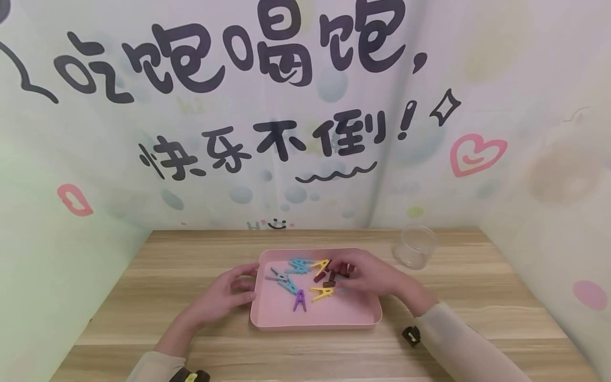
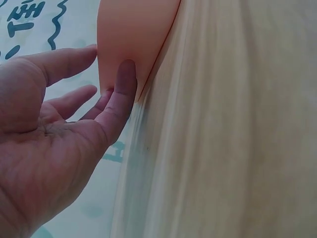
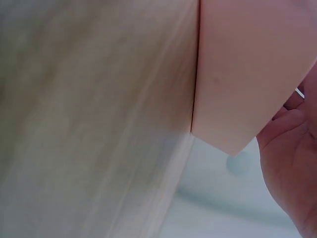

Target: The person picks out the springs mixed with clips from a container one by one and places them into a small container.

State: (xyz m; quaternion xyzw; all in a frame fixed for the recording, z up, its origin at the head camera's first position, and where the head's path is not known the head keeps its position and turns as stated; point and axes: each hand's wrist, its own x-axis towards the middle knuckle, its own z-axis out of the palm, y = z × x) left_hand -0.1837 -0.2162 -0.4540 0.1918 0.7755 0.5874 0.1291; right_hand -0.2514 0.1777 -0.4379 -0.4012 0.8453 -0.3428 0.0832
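A pink tray (image 1: pixel 334 317) holds blue clothespins (image 1: pixel 298 266), a grey one (image 1: pixel 280 276), a purple one (image 1: pixel 299 301), two yellow ones (image 1: pixel 322 292) and several small dark brown pieces (image 1: pixel 329 284). My left hand (image 1: pixel 224 296) is at the tray's left wall, its fingers loosely bent; in the left wrist view, fingertips of this hand (image 2: pixel 64 134) touch the tray's outside (image 2: pixel 133 34). Over the tray's right part, my right hand (image 1: pixel 365 273) has bent fingers at the brown pieces; whether they pinch one is hidden. The right wrist view shows only part of this hand (image 3: pixel 292 153) behind the tray wall (image 3: pixel 242 74).
A clear round container (image 1: pixel 414 248) stands on the wooden table (image 1: pixel 200 254), behind and to the right of the tray. Printed walls rise at the back and both sides. Dark bands (image 1: pixel 411 336) are at both wrists.
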